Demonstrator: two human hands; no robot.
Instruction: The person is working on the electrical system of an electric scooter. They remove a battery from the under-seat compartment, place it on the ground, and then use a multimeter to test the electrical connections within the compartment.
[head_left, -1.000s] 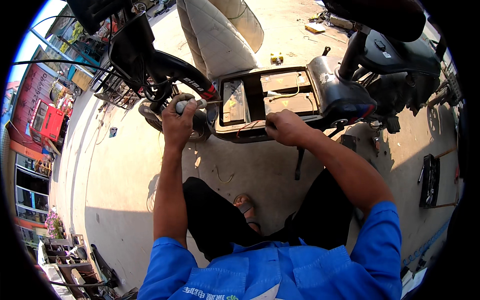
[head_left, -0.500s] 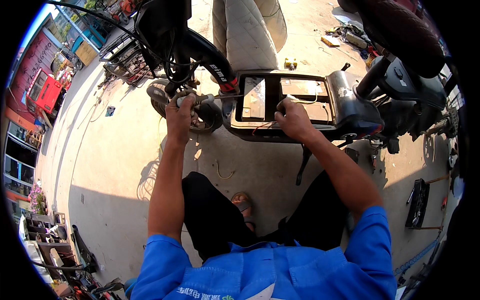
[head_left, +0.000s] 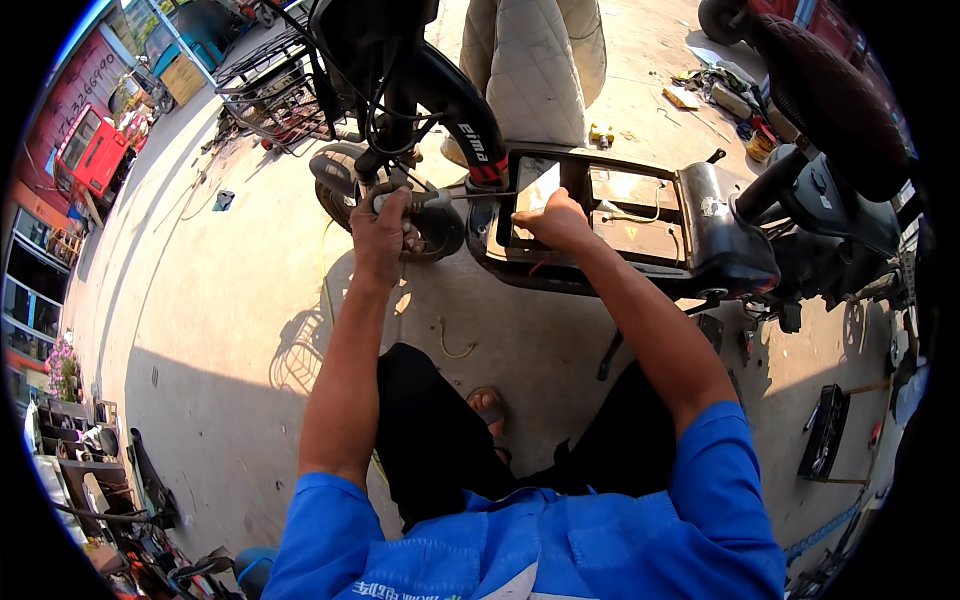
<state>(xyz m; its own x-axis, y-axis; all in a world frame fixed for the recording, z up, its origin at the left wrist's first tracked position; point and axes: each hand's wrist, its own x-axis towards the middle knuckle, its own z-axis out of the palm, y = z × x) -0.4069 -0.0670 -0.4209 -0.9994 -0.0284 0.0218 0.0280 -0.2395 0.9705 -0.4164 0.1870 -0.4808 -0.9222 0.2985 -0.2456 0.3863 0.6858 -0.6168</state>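
Note:
My left hand (head_left: pixel 384 222) is closed round the pale handle of a screwdriver (head_left: pixel 480 194). Its thin shaft points right, and the tip reaches the edge of an open battery compartment (head_left: pixel 500 258) in an electric bike. A block-shaped battery (head_left: pixel 541 176) sits at the compartment's left end. My right hand (head_left: pixel 560 224) lies over this battery's near part with the fingers bent against it; some fingertips are hidden. Two more batteries, a far one (head_left: pixel 620 186) and a near one (head_left: pixel 645 236), sit to the right, with a pale wire (head_left: pixel 632 217) between them.
The front wheel (head_left: pixel 335 185) and black fork stand at the left, the seat (head_left: pixel 835 90) at the right. A quilted cover (head_left: pixel 535 80) hangs beyond the frame. A black tool tray (head_left: pixel 825 430) lies on the ground at right. A kickstand (head_left: pixel 610 355) juts toward my legs.
My right hand has moved left from the wire by the right-hand batteries to the left-hand battery. My left hand still holds the screwdriver. The view has shifted slightly.

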